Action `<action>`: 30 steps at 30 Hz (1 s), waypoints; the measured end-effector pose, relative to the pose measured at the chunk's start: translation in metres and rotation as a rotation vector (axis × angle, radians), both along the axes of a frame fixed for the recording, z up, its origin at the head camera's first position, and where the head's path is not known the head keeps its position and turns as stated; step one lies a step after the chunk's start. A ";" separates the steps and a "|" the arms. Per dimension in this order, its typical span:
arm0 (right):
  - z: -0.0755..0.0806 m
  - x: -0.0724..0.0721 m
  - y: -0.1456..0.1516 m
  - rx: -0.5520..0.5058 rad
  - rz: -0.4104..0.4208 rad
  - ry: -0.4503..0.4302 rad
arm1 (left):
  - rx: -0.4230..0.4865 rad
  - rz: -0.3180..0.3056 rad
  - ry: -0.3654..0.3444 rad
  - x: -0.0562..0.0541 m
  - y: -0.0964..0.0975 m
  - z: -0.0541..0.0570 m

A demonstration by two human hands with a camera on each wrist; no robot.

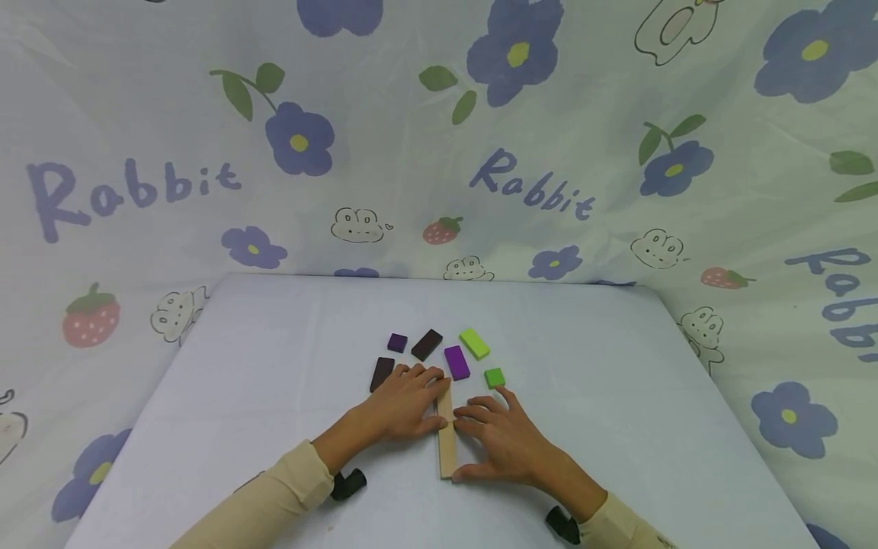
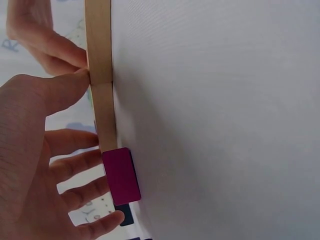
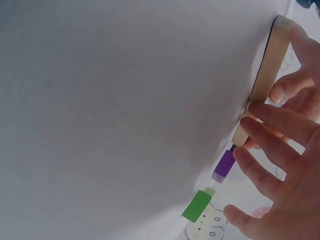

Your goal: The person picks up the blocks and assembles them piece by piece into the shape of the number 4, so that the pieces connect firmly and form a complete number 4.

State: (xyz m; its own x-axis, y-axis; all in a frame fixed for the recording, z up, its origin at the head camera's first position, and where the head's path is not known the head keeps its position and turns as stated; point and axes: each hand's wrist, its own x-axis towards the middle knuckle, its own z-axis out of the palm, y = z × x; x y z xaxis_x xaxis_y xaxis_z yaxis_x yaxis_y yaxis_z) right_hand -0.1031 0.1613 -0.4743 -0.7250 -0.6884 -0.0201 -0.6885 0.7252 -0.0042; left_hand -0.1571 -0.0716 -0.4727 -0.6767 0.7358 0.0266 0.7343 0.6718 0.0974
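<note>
Two plain wooden blocks lie end to end in a row, a far block [image 1: 445, 402] and a near block [image 1: 447, 457]. My left hand [image 1: 408, 402] is along their left side. Its thumb touches near the joint and its fingers reach the far block [image 2: 104, 117]. Along the right side is my right hand [image 1: 511, 442]. Its thumb lies by the near end and its fingertips touch close to the joint, spread out in the right wrist view. A purple block [image 1: 456, 363] lies just beyond the row.
Behind the hands lie a small dark purple block [image 1: 397, 343], a black block [image 1: 427, 345], a second black block [image 1: 382, 374] left of my left hand, a lime block [image 1: 475, 344] and a small green block [image 1: 495, 378]. A printed curtain [image 1: 384, 191] encloses the white table [image 1: 583, 343].
</note>
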 end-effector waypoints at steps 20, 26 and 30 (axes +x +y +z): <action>-0.001 0.000 0.000 -0.019 -0.001 -0.020 | -0.001 0.006 -0.004 0.001 -0.001 -0.002; 0.005 -0.004 0.009 -0.073 -0.006 -0.016 | 0.053 -0.005 -0.039 0.002 -0.003 -0.001; 0.010 -0.007 0.018 -0.073 -0.032 -0.019 | 0.070 0.003 -0.051 0.005 -0.004 -0.001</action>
State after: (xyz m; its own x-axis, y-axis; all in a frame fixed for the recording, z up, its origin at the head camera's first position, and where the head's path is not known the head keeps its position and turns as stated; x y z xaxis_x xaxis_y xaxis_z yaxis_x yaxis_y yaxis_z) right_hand -0.1104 0.1791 -0.4644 -0.7464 -0.6653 0.0150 -0.6645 0.7440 -0.0705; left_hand -0.1524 -0.0755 -0.4734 -0.6805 0.7314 0.0437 0.7253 0.6640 0.1818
